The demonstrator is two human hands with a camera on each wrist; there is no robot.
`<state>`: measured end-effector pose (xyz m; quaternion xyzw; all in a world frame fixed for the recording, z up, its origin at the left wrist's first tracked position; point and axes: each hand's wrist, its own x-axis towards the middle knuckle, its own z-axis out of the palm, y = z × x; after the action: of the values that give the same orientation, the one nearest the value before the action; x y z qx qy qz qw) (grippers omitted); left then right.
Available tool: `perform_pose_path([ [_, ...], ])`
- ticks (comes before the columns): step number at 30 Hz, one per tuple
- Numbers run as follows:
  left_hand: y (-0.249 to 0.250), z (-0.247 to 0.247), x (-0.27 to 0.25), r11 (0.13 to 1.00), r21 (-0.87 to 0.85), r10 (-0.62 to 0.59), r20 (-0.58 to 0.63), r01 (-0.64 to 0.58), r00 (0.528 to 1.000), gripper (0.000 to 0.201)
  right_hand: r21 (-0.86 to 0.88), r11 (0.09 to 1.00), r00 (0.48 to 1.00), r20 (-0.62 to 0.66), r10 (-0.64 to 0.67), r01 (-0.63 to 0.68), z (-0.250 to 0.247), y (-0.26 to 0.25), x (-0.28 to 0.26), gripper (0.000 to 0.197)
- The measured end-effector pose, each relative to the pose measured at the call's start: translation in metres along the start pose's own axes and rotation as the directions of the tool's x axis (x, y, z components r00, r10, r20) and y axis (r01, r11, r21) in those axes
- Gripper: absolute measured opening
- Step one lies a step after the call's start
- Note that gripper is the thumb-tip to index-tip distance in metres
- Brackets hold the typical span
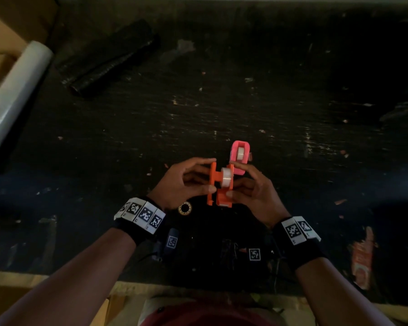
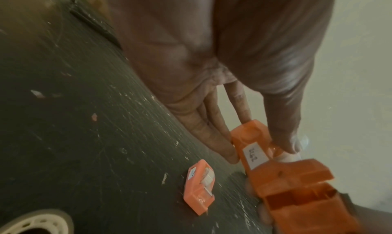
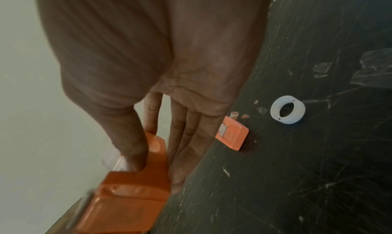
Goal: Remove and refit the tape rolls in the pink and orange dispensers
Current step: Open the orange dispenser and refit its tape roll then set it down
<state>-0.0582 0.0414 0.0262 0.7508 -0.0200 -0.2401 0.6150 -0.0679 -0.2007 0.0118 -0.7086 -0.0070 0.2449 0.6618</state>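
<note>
Loose tape ring (image 1: 185, 208) beside left hand (image 1: 179, 182)

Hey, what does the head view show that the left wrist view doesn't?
Only the head view shows both hands, left hand and right hand, and the black roll. Only the left wrist view shows the handwritten label on the orange dispenser. Both show that dispenser held opened and the pink dispenser lying on the table.
</note>
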Motion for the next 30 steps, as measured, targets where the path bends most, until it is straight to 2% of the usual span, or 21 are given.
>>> perform_pose_path([
  [13, -0.006, 0.006, 0.018, 0.998, 0.046, 0.036, -0.018, -0.035, 0.999, 0.071, -0.076, 0.997, 0.999, -0.044, 0.001, -0.004, 0.001, -0.002, 0.011, 0.075],
  [17, -0.008, 0.001, 0.027, 0.998, 0.056, 0.028, -0.027, -0.026, 0.999, 0.07, -0.179, 0.983, 0.999, -0.04, 0.021, -0.027, 0.0, -0.005, 0.022, 0.074],
  [19, -0.011, -0.004, 0.034, 0.997, 0.07, 0.013, -0.032, -0.011, 0.999, 0.07, -0.294, 0.955, 0.999, -0.015, 0.04, -0.043, -0.002, -0.014, 0.033, 0.072],
  [23, -0.018, -0.016, 0.058, 0.994, 0.111, -0.012, -0.056, 0.018, 0.998, 0.07, -0.605, 0.796, 1.0, -0.024, -0.017, 0.0, -0.006, -0.026, 0.067, 0.068],
  [25, -0.02, -0.023, 0.074, 0.985, 0.173, -0.013, -0.059, 0.023, 0.998, 0.069, -0.748, 0.663, 0.998, -0.012, -0.06, 0.03, -0.009, -0.025, 0.088, 0.068],
  [28, -0.024, -0.031, 0.099, 0.972, 0.231, -0.019, -0.044, 0.029, 0.999, 0.066, -0.909, 0.416, 0.999, -0.012, -0.042, 0.007, -0.013, -0.021, 0.115, 0.069],
  [30, -0.032, -0.035, 0.114, 0.968, 0.25, -0.018, -0.055, 0.031, 0.998, 0.064, -0.937, 0.349, 0.998, -0.03, -0.049, -0.011, -0.015, -0.016, 0.129, 0.07],
])
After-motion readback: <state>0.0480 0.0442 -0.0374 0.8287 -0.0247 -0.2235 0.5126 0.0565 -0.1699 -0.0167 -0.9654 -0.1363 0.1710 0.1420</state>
